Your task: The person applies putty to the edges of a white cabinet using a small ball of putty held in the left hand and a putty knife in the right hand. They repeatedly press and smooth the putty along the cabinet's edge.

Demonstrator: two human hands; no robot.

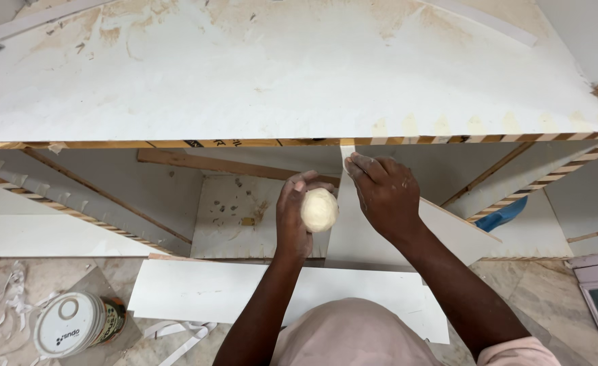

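Putty ball (pixel 320 209): pale, probably soft, light; cupped at its sides in left hand (pixel 293 217). Right hand (pixel 382 193), fingers together, presses white divider panel (pixel 353 234) edge just beside.

I look down on a white laminated cabinet (pixel 278 74), its top smeared with tan glue stains and its front edge showing bare striped plywood. Below lies a pale marble floor (pixel 536 291) littered with white edging strips (pixel 177 335), a lidded paint tin (pixel 78 324) on its side at the lower left. A blue scrap (pixel 502 217) sits inside the right compartment, in soft, even light.
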